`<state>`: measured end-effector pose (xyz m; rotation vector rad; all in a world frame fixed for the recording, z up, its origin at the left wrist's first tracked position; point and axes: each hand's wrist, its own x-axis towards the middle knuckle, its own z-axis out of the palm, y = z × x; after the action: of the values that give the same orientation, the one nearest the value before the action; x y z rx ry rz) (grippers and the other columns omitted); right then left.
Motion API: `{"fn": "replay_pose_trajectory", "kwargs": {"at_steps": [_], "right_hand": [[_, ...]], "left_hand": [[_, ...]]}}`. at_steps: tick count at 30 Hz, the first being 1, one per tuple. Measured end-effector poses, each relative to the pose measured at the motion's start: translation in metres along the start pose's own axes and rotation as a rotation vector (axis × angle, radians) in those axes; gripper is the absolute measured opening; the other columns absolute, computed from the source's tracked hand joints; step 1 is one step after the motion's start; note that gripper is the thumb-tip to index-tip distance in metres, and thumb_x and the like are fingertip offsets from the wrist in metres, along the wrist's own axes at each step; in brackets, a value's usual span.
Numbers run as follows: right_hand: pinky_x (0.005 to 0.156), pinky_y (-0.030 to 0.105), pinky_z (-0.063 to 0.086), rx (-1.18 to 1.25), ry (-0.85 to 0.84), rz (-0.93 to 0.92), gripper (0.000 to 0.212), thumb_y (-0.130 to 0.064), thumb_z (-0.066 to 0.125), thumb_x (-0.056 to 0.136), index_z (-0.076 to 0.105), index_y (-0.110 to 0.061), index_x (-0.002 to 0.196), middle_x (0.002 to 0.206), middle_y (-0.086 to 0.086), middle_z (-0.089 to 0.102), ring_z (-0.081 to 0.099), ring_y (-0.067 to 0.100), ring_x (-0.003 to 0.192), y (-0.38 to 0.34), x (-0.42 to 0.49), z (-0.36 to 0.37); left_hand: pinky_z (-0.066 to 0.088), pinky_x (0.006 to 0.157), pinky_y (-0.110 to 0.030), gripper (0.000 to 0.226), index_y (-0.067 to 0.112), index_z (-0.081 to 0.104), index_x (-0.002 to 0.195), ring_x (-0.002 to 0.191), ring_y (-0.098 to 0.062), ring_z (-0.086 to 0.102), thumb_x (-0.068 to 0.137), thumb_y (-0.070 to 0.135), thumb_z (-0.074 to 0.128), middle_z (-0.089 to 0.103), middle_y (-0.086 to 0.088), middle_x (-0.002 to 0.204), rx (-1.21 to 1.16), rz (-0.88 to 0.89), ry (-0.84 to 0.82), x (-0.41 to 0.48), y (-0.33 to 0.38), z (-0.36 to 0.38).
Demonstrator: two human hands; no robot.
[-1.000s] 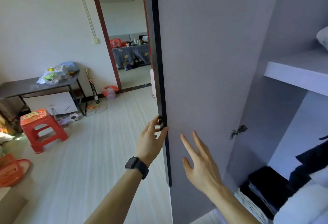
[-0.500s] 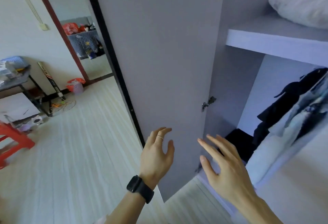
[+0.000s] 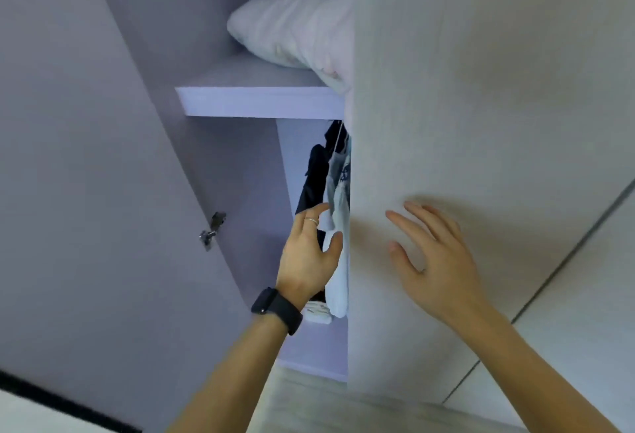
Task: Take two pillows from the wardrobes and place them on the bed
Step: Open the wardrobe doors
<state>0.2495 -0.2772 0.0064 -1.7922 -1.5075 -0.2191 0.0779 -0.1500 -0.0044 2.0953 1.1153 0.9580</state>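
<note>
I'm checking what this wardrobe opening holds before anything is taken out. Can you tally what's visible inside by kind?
Pale, soft white pillow on the lilac upper shelf: 1
Dark hanging garment: 1
Light blue-white hanging garment: 1
Small white folded item low down: 1
Total: 4; the closed door hides the rest.

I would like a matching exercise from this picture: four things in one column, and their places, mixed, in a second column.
Things:
1. pillow
2. hanging clothes
3. black watch
4. door hinge

Places:
A. on the left wrist
B. on the open left door
C. on top of the shelf
D. below the shelf

Pairs: 1-C, 2-D, 3-A, 4-B
</note>
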Motion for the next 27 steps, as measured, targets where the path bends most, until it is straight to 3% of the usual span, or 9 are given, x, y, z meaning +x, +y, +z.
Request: {"fn": "replay_pose_trajectory", "kwargs": {"at_steps": [4,6,8,10,15,21,23,26,27], "right_hand": [[0.115,0.032,0.029,-0.113,0.257,-0.061,0.048,-0.034,0.058,0.095,0.057,-0.027,0.143,0.162,0.005,0.034,0.026,0.028,0.151,0.003,0.050,-0.026],[0.123,0.048,0.022,-0.249,0.301,-0.087,0.059,-0.038,0.058,0.094,0.047,-0.029,0.151,0.168,0.011,0.018,0.010,0.033,0.156,0.003,0.070,-0.024],[0.120,0.064,0.016,-0.348,0.254,-0.049,0.068,-0.045,0.055,0.094,0.032,-0.035,0.157,0.170,0.011,0.003,-0.002,0.034,0.156,0.008,0.083,-0.014],[0.119,0.068,0.010,-0.428,0.232,-0.017,0.072,-0.051,0.050,0.096,0.021,-0.038,0.160,0.170,0.010,-0.006,-0.008,0.036,0.156,0.018,0.088,0.001],[0.120,0.064,-0.002,-0.532,0.260,0.015,0.073,-0.062,0.038,0.098,0.011,-0.037,0.161,0.170,0.013,-0.008,-0.008,0.039,0.155,0.032,0.094,0.020],[0.120,0.067,0.012,-0.485,0.265,0.102,0.073,-0.056,0.044,0.100,0.011,-0.035,0.161,0.170,0.010,-0.009,-0.010,0.035,0.156,0.013,0.082,0.019],[0.122,0.062,0.016,-0.435,0.271,0.131,0.072,-0.050,0.047,0.102,0.010,-0.033,0.161,0.170,0.010,-0.009,-0.011,0.032,0.156,0.000,0.067,0.020],[0.125,0.025,0.004,-0.317,0.289,0.177,0.069,-0.041,0.048,0.105,0.010,-0.030,0.162,0.170,0.006,-0.010,-0.010,0.028,0.157,-0.023,0.042,0.018],[0.123,0.020,0.001,-0.266,0.302,0.200,0.067,-0.037,0.047,0.106,0.010,-0.030,0.162,0.170,0.005,-0.010,-0.009,0.026,0.157,-0.032,0.031,0.016]], "left_hand": [[0.042,0.086,-0.007,0.049,0.025,0.047,0.138,0.111,0.002,0.055,0.094,0.031,0.068,0.055,0.016,0.128,-0.328,-0.058,-0.016,0.051,0.035,0.001],[0.048,0.084,-0.010,0.034,0.023,0.057,0.127,0.108,-0.002,0.061,0.095,0.027,0.067,0.063,0.014,0.121,-0.416,-0.050,-0.068,0.068,0.040,-0.002],[0.053,0.082,-0.015,0.020,0.020,0.064,0.116,0.103,-0.009,0.068,0.096,0.023,0.066,0.071,0.010,0.111,-0.467,-0.019,-0.146,0.077,0.038,-0.003],[0.055,0.082,-0.019,0.017,0.019,0.066,0.113,0.099,-0.012,0.070,0.096,0.023,0.066,0.074,0.005,0.105,-0.515,-0.010,-0.194,0.081,0.034,-0.004],[0.057,0.085,-0.035,0.021,0.024,0.064,0.114,0.101,-0.013,0.070,0.095,0.030,0.067,0.075,0.003,0.103,-0.605,-0.018,-0.254,0.088,0.020,0.002],[0.053,0.098,-0.046,0.026,0.015,0.066,0.116,0.105,-0.022,0.069,0.092,0.024,0.070,0.073,-0.009,0.106,-0.706,-0.005,-0.291,0.084,0.014,0.001],[0.053,0.100,-0.044,0.028,0.011,0.068,0.115,0.105,-0.022,0.069,0.089,0.021,0.073,0.074,-0.010,0.106,-0.764,-0.004,-0.351,0.078,0.012,-0.006],[0.055,0.098,-0.038,0.037,0.007,0.070,0.113,0.103,-0.019,0.071,0.080,0.022,0.077,0.076,-0.011,0.104,-0.852,0.010,-0.482,0.062,0.009,-0.018],[0.055,0.097,-0.037,0.039,0.006,0.071,0.113,0.102,-0.020,0.072,0.078,0.023,0.077,0.076,-0.011,0.104,-0.883,0.012,-0.534,0.054,0.008,-0.021]]}}
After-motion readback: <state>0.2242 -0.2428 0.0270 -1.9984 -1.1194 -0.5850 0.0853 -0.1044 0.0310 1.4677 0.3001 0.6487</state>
